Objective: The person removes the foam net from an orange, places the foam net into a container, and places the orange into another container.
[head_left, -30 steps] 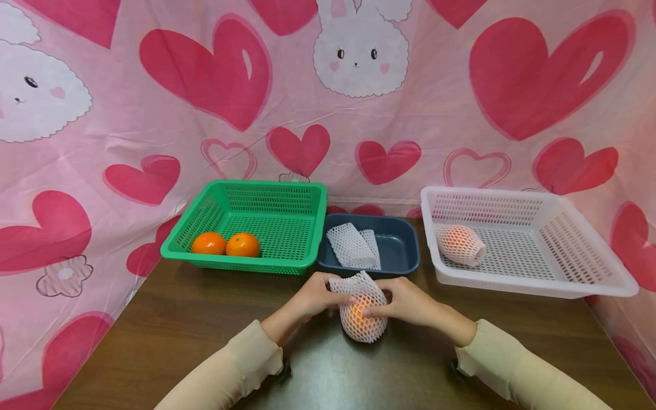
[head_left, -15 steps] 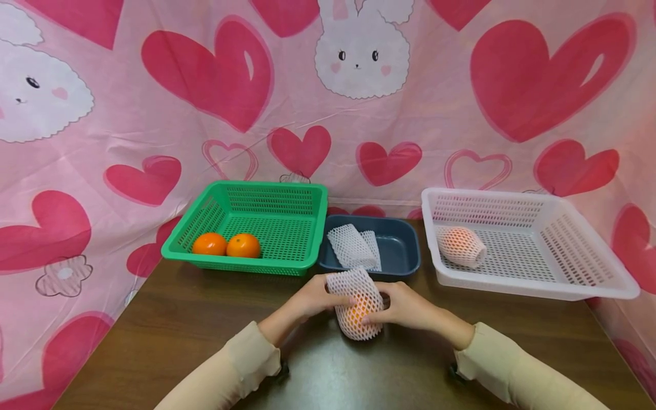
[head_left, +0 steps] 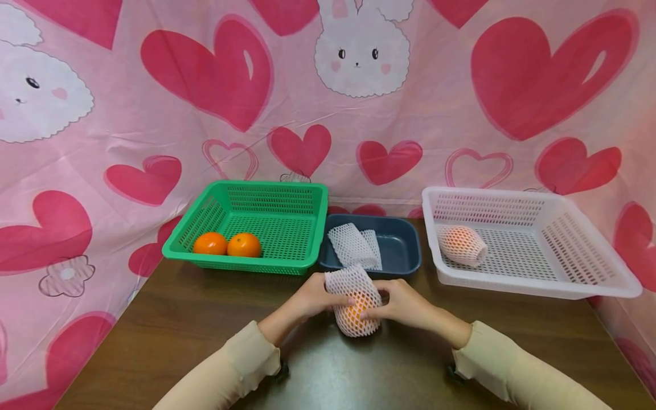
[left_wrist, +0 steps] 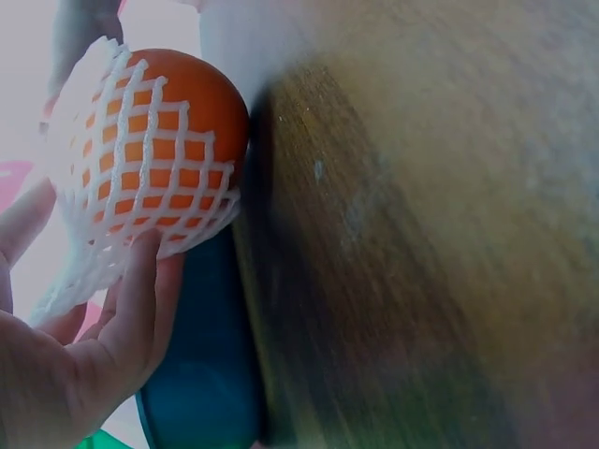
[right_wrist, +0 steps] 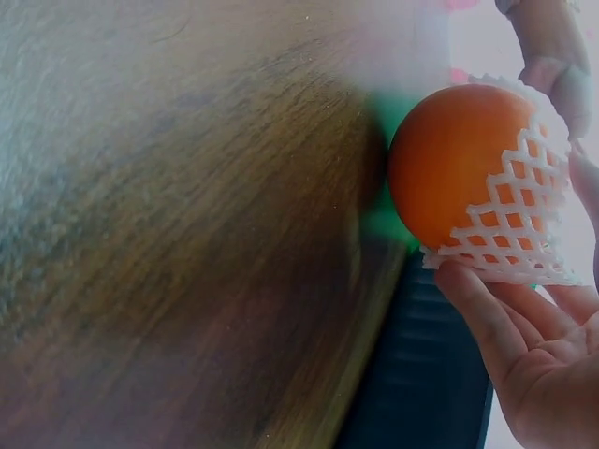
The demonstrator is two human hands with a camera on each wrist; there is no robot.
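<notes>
Both hands hold an orange (right_wrist: 459,159) inside a white foam net sleeve (head_left: 353,281) over the table, in front of the dark blue tray. On the left side, my left hand (head_left: 314,297) grips the sleeve, its thumb across the front. From the right, my right hand (head_left: 405,304) grips the sleeve and orange, its thumb on the mesh. Loose netting rises above the fruit toward the tray. Both wrist views show the orange's lower end bare, outside the mesh. The left wrist view shows fingers (left_wrist: 140,290) against the net.
A green basket (head_left: 246,263) with two oranges (head_left: 244,245) stands at the back left. Flat foam sleeves (head_left: 352,245) lie in the dark blue tray (head_left: 400,250). A white basket (head_left: 533,285) at the right holds a netted orange (head_left: 461,245). A heart-patterned cloth (head_left: 302,102) hangs behind.
The netted orange has shifted slightly left and up, toward the tray, with both hands still gripping it. The baskets and tray stay in place.
</notes>
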